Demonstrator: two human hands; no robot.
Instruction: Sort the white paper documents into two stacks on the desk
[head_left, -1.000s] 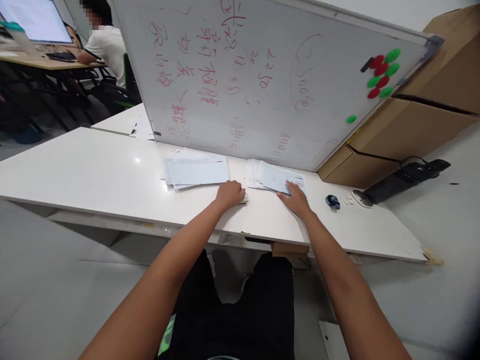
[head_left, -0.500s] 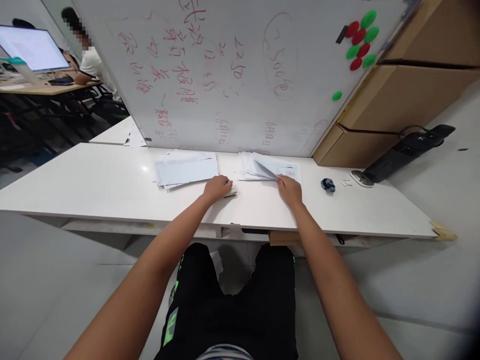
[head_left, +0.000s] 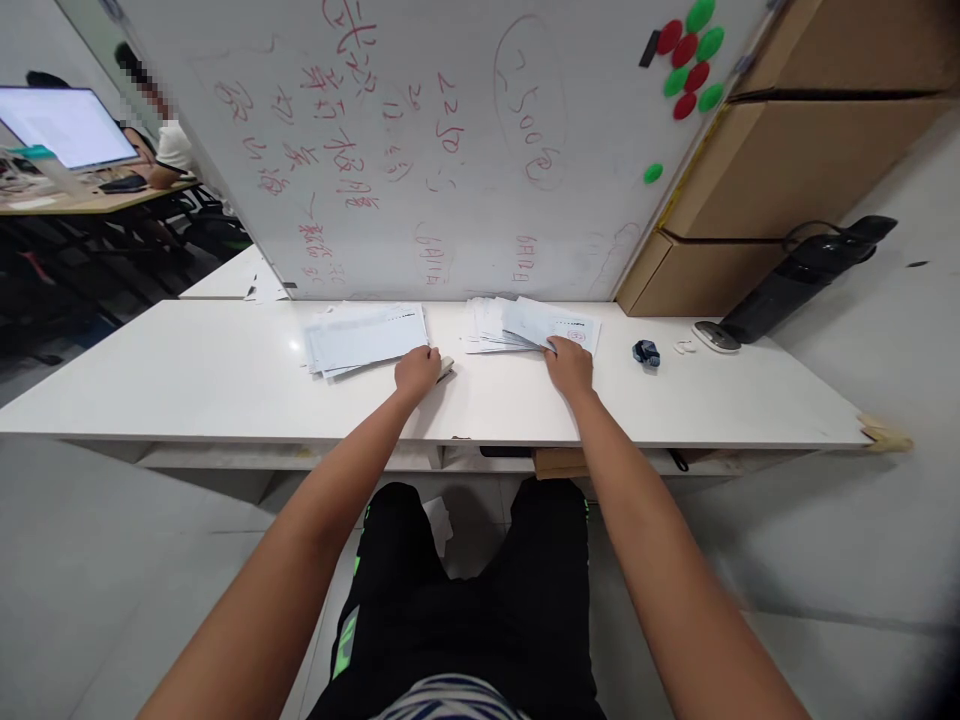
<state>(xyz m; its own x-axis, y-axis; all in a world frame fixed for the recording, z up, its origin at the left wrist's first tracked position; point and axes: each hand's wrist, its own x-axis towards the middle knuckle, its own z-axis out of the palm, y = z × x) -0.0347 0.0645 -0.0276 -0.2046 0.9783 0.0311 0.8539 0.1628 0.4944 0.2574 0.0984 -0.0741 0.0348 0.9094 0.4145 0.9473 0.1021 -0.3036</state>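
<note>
My left hand (head_left: 418,372) is closed around a small stapler (head_left: 447,369), whose pale top and dark lower edge stick out to the right. Just behind it, to the left, lies a fanned stack of pale blue printed slips (head_left: 364,338). My right hand (head_left: 570,368) pinches the near edge of a paper slip (head_left: 525,322) at the second pile. Under that slip, more paper slips (head_left: 486,330) lie spread, and one with a red round stamp shows beside my fingers. My right fingertips are partly hidden by the hand.
A whiteboard (head_left: 465,150) with red writing and magnets stands behind the white table (head_left: 187,370). To the right are cardboard boxes (head_left: 787,170), a dark bottle (head_left: 802,280), a mouse (head_left: 716,337) and a small dark blue object (head_left: 646,353). A person sits by a monitor (head_left: 71,125) at far left.
The slip in my right hand has come down flatter over the pile. My left hand still holds the stapler, now turned more upward. The whole view has shifted slightly.
</note>
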